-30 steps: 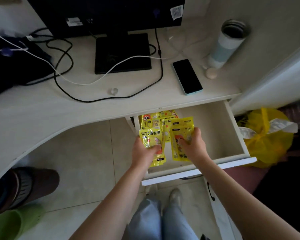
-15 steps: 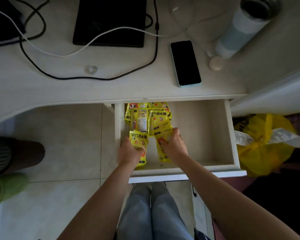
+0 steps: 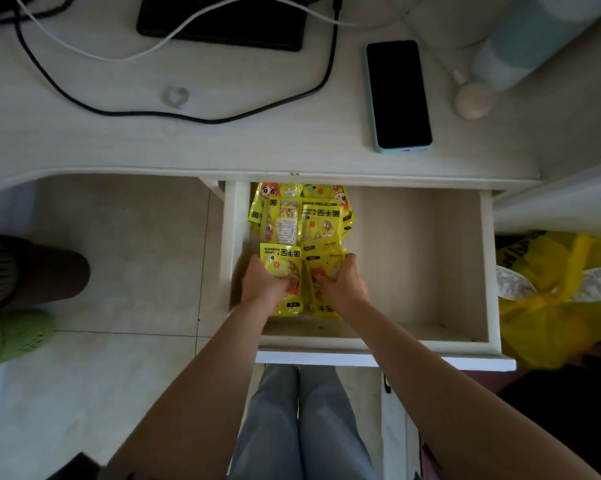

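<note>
hands moving deeper into drawer since earlier frame. left hand fingers clasping yellow packet, right hand clasping second packet, both touching stack beyond fingers. placing nearly done; releasing remaining.

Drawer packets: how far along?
Done: several yellow packets lie at the drawer's back left. In hand: the left hand grips one packet, the right hand a second packet, both low at the front left. Left: likely release them, shut the open drawer.
</note>
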`<state>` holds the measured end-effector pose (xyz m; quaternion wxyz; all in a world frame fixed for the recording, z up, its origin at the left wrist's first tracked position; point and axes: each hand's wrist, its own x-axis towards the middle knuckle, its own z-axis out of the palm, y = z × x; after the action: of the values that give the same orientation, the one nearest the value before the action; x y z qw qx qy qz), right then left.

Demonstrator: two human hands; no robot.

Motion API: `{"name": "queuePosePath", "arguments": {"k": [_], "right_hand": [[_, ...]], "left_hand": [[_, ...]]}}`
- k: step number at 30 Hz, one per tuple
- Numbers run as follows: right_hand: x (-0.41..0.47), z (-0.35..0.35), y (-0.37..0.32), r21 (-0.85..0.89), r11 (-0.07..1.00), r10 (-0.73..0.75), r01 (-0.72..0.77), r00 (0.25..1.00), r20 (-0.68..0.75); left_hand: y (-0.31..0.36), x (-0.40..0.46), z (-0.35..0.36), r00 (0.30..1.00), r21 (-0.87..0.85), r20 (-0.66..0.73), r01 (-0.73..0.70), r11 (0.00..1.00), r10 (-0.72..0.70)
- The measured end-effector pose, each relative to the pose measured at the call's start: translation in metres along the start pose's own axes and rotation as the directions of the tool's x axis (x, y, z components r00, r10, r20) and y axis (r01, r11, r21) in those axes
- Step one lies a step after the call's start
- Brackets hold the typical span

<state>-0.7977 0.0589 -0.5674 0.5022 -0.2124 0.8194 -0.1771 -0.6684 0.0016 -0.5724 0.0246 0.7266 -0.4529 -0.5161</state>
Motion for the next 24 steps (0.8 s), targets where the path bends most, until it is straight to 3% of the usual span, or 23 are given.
{"name": "queuePosePath", "arguments": {"k": [6,10,14,18,24], "right_hand": [[0.009,0.005,0.004,0.081,0.988,0.129,-0.134,0.989,0.068],[0.014,0.008,0.006,0.015,0.990,0.142,-0.143,0.988,0.062],[0.013,0.010,0.006,-0.111,0.987,0.120,-0.116,0.992,0.032],[0.009,0.010,0.005,-0.185,0.978,0.107,-0.101,0.994,0.025],[-0.003,-0.004,0.000,-0.244,0.968,0.064,-0.058,0.998,0.020]], "left_hand": [[-0.014,0.010,0.003,0.997,-0.041,0.029,0.066,0.997,-0.065],[-0.018,0.015,0.004,0.998,0.021,0.023,0.056,0.998,-0.057],[-0.019,0.012,0.004,0.999,0.229,-0.032,0.011,0.973,-0.004],[-0.019,0.004,0.005,0.996,0.307,-0.066,-0.034,0.951,0.057],[-0.010,-0.016,-0.005,0.982,0.386,0.000,-0.173,0.906,0.187]]}}
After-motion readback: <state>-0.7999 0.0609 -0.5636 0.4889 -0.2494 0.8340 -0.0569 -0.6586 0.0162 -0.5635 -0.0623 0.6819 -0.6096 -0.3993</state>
